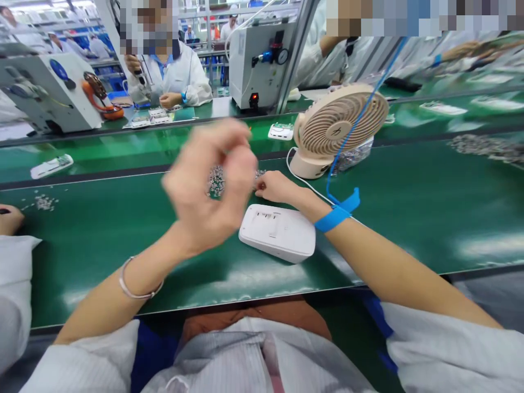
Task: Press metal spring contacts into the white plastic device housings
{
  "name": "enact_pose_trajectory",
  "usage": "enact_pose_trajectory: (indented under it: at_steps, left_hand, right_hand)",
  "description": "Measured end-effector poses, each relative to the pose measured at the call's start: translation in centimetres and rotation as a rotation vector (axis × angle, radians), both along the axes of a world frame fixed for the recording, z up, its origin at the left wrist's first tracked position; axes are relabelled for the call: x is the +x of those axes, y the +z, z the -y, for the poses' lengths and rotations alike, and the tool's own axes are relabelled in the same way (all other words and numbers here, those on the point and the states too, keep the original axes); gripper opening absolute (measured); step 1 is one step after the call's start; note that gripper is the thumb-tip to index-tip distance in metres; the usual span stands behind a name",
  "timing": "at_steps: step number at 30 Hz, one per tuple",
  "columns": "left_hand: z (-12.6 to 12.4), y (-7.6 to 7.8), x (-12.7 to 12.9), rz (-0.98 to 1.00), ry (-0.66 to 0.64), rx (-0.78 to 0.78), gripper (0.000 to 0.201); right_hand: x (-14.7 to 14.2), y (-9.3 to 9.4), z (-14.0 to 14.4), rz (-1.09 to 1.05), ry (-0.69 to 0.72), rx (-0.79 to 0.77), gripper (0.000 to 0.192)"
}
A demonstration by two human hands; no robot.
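My left hand [210, 185] is raised above the green belt [409, 207], blurred, fingers curled with thumb and forefinger pinched; what it holds, if anything, is too small to tell. My right hand [276, 187], wearing a blue wrist strap [333, 217], rests on the belt with fingertips at a pile of small silvery parts [216, 181]. A white plastic casing [278, 232] lies on the belt just in front of my right wrist.
A beige desk fan [333, 131] stands behind my right hand, a blue cord crossing it. White units [51, 165] [281, 131] lie on the far belt. A person in white works opposite. Another person's hand [10, 218] rests at the left edge beside scattered parts [44, 202].
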State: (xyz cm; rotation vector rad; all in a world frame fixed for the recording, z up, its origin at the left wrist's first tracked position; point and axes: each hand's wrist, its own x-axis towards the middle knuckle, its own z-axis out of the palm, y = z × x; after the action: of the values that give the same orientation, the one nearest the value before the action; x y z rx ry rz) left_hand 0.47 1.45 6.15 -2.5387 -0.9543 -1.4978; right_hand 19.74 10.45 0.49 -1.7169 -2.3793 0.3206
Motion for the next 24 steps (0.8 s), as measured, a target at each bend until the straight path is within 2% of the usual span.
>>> enact_pose_trajectory:
  at_steps: [2, 4, 6, 7, 9, 11, 13, 15, 17, 20, 24]
  left_hand:
    - [-0.1, -2.4, 1.5, -0.179, -0.137, -0.005, 0.036]
    - [0.3, -5.0, 2.1, -0.504, -0.196, -0.03, 0.043]
    - [1.4, -6.8, 2.3, -0.769, -0.102, -0.035, 0.047]
    - [2.1, -7.2, 2.4, -0.857, -0.017, -0.041, 0.046]
    - [3.6, -7.0, 2.8, -0.943, 0.147, -0.082, 0.043]
    - [4.7, -5.9, 3.3, -0.955, 0.207, -0.189, 0.047]
    - [5.0, -4.5, 3.6, -0.924, 0.119, -0.308, 0.052]
    - [4.6, -3.6, 3.3, -0.897, 0.01, -0.381, 0.049]
    - [3.8, -3.4, 2.9, -0.887, -0.034, -0.369, 0.04]
    - [2.6, -3.9, 2.4, -0.911, 0.061, -0.321, 0.038]
    - [2.2, -4.7, 2.6, -0.955, 0.352, -0.383, 0.054]
  right_hand:
    - [-0.2, 0.3, 0.2, 0.007, 0.033, 0.0, 0.024]
    - [0.0, 0.7, 0.4, 0.015, 0.048, 0.013, 0.025]
    - [0.6, 0.8, 0.6, -0.026, 0.022, 0.065, 0.022]
    - [1.0, 0.8, 0.6, -0.094, -0.003, 0.099, 0.02]
    - [1.6, 0.6, 0.7, -0.34, -0.062, 0.153, 0.018]
    - [1.9, 0.3, 0.9, -0.661, -0.11, 0.151, 0.015]
    - [1.8, 0.1, 1.5, -0.914, -0.146, 0.089, 0.011]
    - [1.6, 0.1, 2.2, -1.084, -0.197, -0.015, 0.005]
    - [1.4, 0.2, 2.8, -1.185, -0.234, -0.145, 0.004]
    - [1.3, 0.2, 3.4, -1.257, -0.214, -0.243, 0.016]
    - [1.1, -0.2, 3.7, -1.205, -0.107, -0.061, 0.014]
